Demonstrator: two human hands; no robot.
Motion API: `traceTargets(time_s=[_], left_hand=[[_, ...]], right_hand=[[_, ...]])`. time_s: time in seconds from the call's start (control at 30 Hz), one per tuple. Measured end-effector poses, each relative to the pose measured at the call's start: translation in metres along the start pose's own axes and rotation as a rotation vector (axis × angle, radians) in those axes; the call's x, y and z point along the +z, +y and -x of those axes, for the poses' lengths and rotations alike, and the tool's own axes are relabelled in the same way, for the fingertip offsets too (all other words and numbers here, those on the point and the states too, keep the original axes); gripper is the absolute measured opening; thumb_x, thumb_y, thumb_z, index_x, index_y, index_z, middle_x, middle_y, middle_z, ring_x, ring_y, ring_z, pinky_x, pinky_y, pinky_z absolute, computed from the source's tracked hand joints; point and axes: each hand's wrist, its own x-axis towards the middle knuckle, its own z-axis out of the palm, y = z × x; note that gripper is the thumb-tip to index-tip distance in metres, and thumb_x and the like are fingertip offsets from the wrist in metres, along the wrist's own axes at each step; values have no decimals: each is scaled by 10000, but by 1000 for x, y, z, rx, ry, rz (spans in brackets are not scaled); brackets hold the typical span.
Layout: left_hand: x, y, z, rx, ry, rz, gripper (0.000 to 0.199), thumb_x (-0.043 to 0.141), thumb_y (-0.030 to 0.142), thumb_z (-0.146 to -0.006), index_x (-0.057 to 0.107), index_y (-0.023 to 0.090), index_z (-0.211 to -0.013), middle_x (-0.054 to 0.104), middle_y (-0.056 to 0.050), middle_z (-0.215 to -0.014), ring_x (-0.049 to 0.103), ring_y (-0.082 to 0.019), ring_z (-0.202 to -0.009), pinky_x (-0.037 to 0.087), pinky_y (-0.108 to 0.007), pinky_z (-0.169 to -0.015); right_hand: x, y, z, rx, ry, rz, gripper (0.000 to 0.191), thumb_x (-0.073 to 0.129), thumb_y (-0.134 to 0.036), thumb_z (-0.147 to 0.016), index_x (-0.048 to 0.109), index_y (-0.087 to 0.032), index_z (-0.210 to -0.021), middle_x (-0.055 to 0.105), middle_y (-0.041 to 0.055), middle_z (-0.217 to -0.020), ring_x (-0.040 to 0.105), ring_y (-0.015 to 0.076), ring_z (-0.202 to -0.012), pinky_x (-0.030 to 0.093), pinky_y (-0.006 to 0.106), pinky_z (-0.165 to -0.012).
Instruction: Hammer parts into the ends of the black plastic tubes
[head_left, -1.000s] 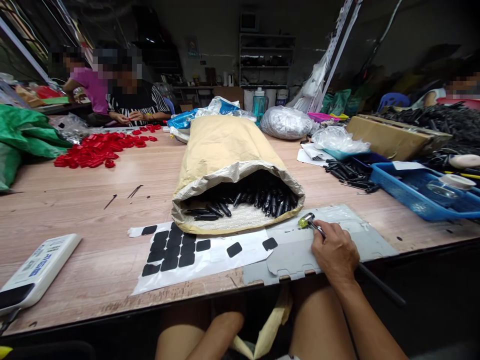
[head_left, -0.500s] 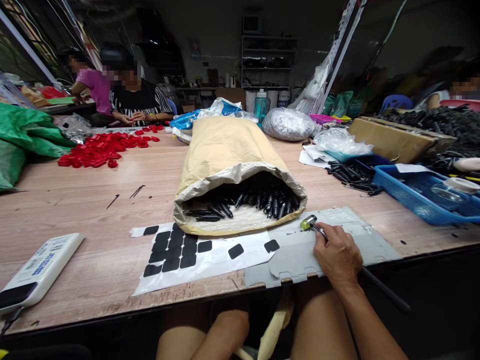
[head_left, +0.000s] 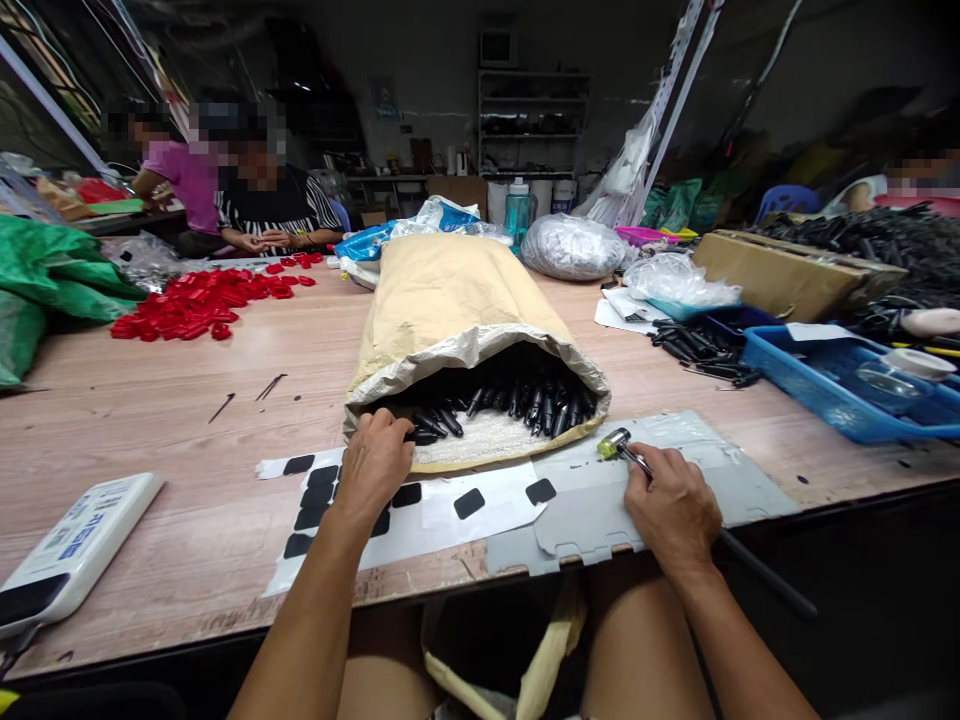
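Note:
In my right hand (head_left: 673,502) is a small hammer (head_left: 616,442) with a metal head, a yellow-green face and a long black handle. Its head is just above the grey board (head_left: 727,480). My left hand (head_left: 379,455) is at the left of the mouth of a tan sack (head_left: 461,290), fingers curled at the end of a black pen-shaped part (head_left: 427,437); its fingertips are partly hidden. Many more such parts lie inside the sack. Under my left forearm is a white sheet (head_left: 442,530) with black rounded-square pads (head_left: 469,503), some covered by the arm.
A white power-bank-like device (head_left: 90,545) lies at the left. Red plastic pieces (head_left: 187,305) are heaped farther back, near a green bag (head_left: 60,280). A blue tray (head_left: 840,400), black parts (head_left: 690,350) and a cardboard box (head_left: 787,275) stand right. Co-workers sit across the table.
My left hand has come up from my lap to the sack's mouth, reaching the black parts. My right hand keeps the hammer in nearly the same place.

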Motion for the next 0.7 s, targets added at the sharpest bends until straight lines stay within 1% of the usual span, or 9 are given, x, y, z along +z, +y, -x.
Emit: traceTargets(time_s=[0.1, 0.2, 0.3, 0.4, 0.47, 0.57, 0.63, 0.7], left_hand=[[8, -5, -5, 17, -32, -22, 162, 624, 242, -862, 690, 217, -1009, 622, -100, -1036, 522, -319, -1026, 449, -421, -898], [9, -5, -3, 53, -42, -30, 111, 629, 248, -869, 653, 217, -973, 637, -91, -1011, 518, -320, -1009, 431, -442, -875], [10, -7, -4, 78, -58, -28, 121, 640, 257, -873, 648, 214, -987, 653, -89, -1016, 519, -326, -1021, 408, -453, -870], [11, -10, -6, 57, -79, -1, 150, 659, 270, -870, 666, 213, -1009, 659, -95, -1041, 518, -334, -1044, 395, -453, -882], [8, -9, -5, 51, -81, 13, 136, 661, 274, -876, 677, 207, -993, 662, -98, -1034, 517, -335, -1044, 391, -453, -882], [-2, 4, 6, 83, -24, 104, 114, 635, 277, -909, 673, 213, -996, 679, -78, -1011, 521, -312, -1010, 384, -445, -881], [-9, 22, 17, 142, 4, 249, 108, 631, 287, -924, 667, 229, -1007, 693, -53, -1009, 527, -282, -982, 388, -419, -871], [-10, 43, 30, 224, -30, 410, 92, 657, 288, -914, 669, 238, -991, 699, -36, -1005, 535, -258, -970, 396, -386, -855]], right_hand=[[0, 0, -1, 1, -4, -12, 241, 592, -198, -898, 702, -239, -1109, 659, 43, -951, 474, 194, -839, 275, 320, -717], [0, 1, -1, -2, -7, -19, 237, 589, -201, -898, 705, -235, -1102, 661, 47, -961, 481, 198, -842, 278, 319, -729], [0, 1, -1, -3, -7, -16, 232, 580, -211, -909, 709, -236, -1100, 663, 47, -958, 485, 201, -843, 279, 317, -731], [0, 0, -1, 0, -3, -12, 229, 583, -216, -915, 712, -239, -1104, 667, 44, -955, 490, 200, -844, 282, 316, -728], [0, 0, -1, 0, 1, -9, 230, 587, -217, -918, 711, -237, -1110, 668, 42, -955, 493, 199, -843, 283, 315, -728], [-1, 0, 0, -5, -3, -3, 234, 582, -215, -924, 710, -234, -1119, 668, 42, -959, 495, 198, -843, 287, 315, -731], [-1, 0, -1, -4, -5, -4, 234, 581, -213, -924, 710, -234, -1118, 670, 43, -961, 497, 199, -848, 289, 316, -733], [-1, -1, -1, 2, -4, -4, 230, 586, -211, -920, 713, -233, -1111, 671, 45, -959, 498, 200, -850, 288, 317, -733]])
